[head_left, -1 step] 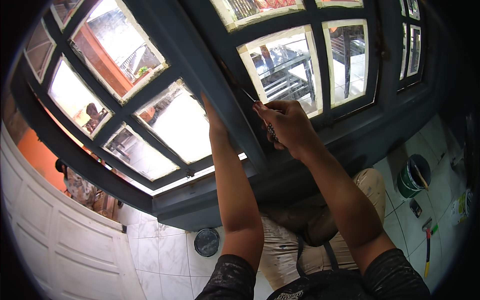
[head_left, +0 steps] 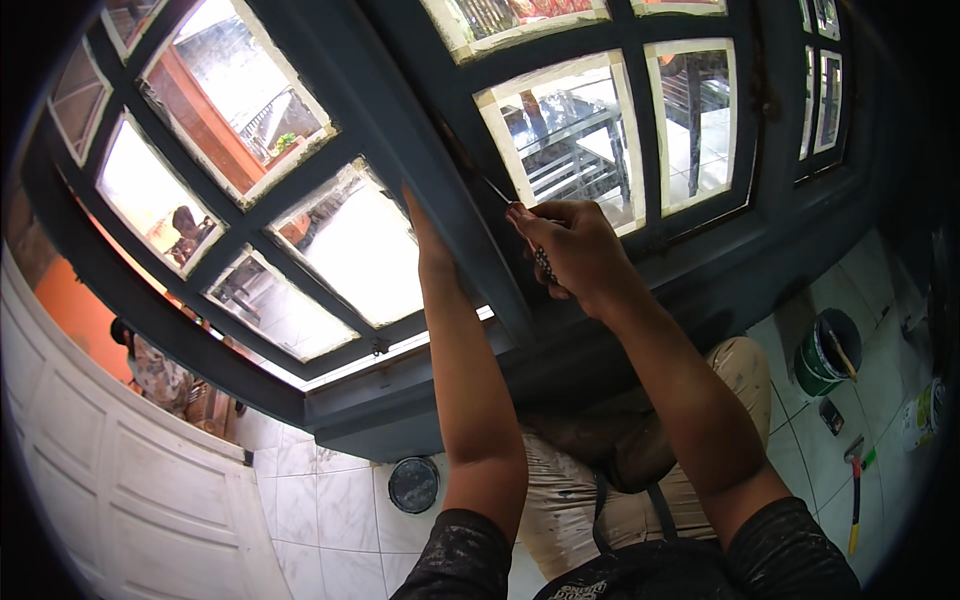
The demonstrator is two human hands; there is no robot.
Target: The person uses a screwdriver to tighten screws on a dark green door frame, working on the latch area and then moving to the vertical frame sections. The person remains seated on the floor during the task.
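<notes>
My right hand is closed around a screwdriver with a reddish, dark-and-light patterned handle. Its thin metal shaft points up and left, into the gap between the dark grey window post and the right-hand window sash. My left hand rests along the left side of that post, level with the tool; most of its fingers are hidden by the post. Left of it is another paned sash. Light tape or paint borders the glass of both sashes.
On the tiled floor at right stand a green paint bucket with a brush, a phone-like object and a yellow-and-black handled scraper. A dark round lid or tub lies below the sill. A white panelled door fills the left.
</notes>
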